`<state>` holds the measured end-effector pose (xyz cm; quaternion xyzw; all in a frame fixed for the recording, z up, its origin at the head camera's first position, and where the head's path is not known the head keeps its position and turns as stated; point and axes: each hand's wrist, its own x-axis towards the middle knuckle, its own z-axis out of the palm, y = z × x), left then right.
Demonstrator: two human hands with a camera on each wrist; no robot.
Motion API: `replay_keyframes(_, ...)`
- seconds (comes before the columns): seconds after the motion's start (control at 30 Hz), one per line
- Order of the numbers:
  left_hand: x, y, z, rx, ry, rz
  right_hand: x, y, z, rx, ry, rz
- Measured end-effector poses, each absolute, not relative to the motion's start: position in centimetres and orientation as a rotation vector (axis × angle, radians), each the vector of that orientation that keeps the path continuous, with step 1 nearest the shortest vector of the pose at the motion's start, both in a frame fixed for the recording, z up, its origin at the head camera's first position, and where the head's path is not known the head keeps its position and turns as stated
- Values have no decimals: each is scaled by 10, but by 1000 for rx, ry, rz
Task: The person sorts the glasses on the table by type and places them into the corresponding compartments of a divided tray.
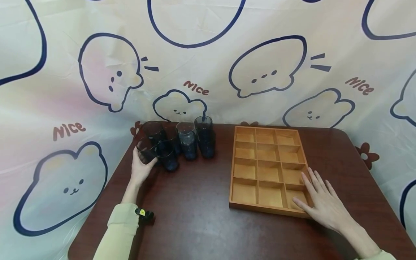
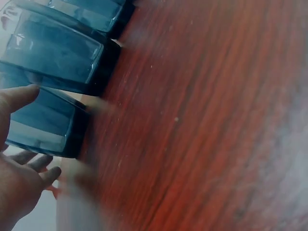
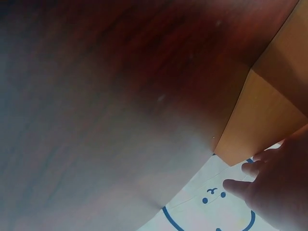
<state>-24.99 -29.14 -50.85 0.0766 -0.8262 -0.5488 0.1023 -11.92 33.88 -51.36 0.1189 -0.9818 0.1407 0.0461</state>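
Observation:
My left hand (image 1: 141, 169) is at the near left of a group of dark blue drinking glasses, its thumb and fingers around the nearest left glass (image 1: 147, 148). The left wrist view shows the thumb (image 2: 21, 97) on one side of that glass (image 2: 45, 120) and the fingers on the other. My right hand (image 1: 325, 202) lies with spread, nearly straight fingers on the right edge of a wooden compartment tray (image 1: 269, 211). In the right wrist view, the right hand (image 3: 279, 178) is beside the tray's corner (image 3: 260, 115).
More glasses stand close together, including a dark glass (image 1: 167, 157), a clear-topped stack (image 1: 187, 141) and a taller stack (image 1: 205, 139) at the back. The dark brown table (image 1: 195, 216) reaches a patterned cloth backdrop (image 1: 214, 65). The tray's compartments are bare.

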Motion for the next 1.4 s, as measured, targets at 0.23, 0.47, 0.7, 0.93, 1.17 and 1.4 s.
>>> replay_keyframes(0.23,-264,-301,-512,171,-2436,-1762,-112,337,-516,353,-2979,382)
replay_keyframes(0.47,-268,-304,-511,187,-2425,-1946,-107,338,-519,383,-3006,438)
replay_keyframes(0.7,-269,-305,-512,214,-2433,-1875,-107,341,-518,440,-3027,502)
replay_keyframes(0.93,-265,-304,-504,341,-2422,-1881,-109,342,-518,465,-3014,496)
replay_keyframes(1.17,-261,-302,-503,396,-2386,-1797,-108,341,-517,458,-3015,518)
replay_keyframes(1.4,-254,-305,-492,450,-2341,-1745,-108,341,-516,446,-3028,524)
